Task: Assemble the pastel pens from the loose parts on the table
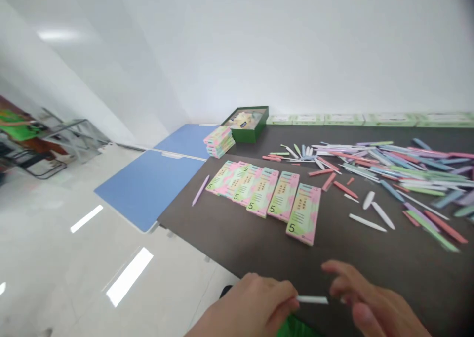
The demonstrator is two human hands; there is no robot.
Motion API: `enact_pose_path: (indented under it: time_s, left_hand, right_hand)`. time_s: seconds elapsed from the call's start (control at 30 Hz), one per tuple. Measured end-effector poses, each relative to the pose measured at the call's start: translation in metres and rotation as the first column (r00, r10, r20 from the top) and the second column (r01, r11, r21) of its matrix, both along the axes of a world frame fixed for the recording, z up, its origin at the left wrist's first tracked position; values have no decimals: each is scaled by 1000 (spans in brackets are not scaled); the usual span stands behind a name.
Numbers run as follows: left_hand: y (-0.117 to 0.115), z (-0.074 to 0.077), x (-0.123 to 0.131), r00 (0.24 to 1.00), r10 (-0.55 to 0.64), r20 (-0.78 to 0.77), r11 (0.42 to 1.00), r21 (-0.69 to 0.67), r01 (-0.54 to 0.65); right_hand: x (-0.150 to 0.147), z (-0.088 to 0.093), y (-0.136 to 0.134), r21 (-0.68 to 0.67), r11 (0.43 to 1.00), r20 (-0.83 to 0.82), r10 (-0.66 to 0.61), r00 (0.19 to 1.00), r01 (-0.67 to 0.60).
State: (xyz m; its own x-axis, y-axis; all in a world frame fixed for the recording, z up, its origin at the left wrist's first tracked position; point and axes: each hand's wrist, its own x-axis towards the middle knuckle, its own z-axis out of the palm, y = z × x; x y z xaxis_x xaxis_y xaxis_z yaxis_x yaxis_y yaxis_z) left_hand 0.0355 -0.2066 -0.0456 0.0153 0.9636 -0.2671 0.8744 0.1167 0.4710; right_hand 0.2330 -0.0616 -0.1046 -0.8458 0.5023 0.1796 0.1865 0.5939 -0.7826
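- left hand (249, 310): fingers closed on white stick (312, 300)
- right hand (372, 305): fingers open beside stick
- cards (303, 213) in row on counter (229, 245)
- pastel sticks (388, 161) scattered beyond

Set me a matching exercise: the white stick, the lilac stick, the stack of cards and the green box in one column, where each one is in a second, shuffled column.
Things:
1. white stick
2. lilac stick
3. stack of cards
4. green box

Places:
A. lying left of the row of cards
B. pinched in the left hand
C. at the far end of the dark table
D. piled just beside the box

Pairs: 1-B, 2-A, 3-D, 4-C
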Motion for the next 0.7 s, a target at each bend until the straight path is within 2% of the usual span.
enact_pose_path:
  time_s: [0.03, 0.1, 0.17, 0.23, 0.3, 0.47, 0.6, 0.7]
  left_hand:
    - [-1, 3, -2, 996, 87, 18, 996, 23, -87]
    - [-3, 8, -4, 970, 241, 45, 967, 71, -243]
    - [-3, 9, -2, 948, 309, 81, 943, 104, -316]
    - [-2, 9, 1, 947, 297, 124, 943, 118, -311]
    - [-1, 9, 5, 950, 264, 165, 949, 130, -286]
    - [-7, 17, 12, 929, 200, 313, 956, 145, -255]
    - [-12, 25, 16, 886, 191, 423, 953, 135, -270]
    - [-14, 31, 16, 854, 192, 484, 945, 145, -295]
  right_hand:
    - [-4, -5, 2, 17, 998, -66, -65, 996, 66]
    - [-15, -8, 2, -15, 991, -69, -131, 989, 130]
    - [-30, -3, -1, -77, 996, -4, -54, 999, 54]
    - [-44, 9, -6, -92, 995, -5, 30, 1000, -30]
    - [-55, 23, -10, -60, 996, -69, 54, 996, -58]
    - [-59, 54, -13, 55, 985, -210, 171, 963, -163]
    - [-54, 69, -18, 227, 966, -235, 177, 956, -122]
    - [-56, 79, -25, 197, 972, -204, 166, 965, -126]
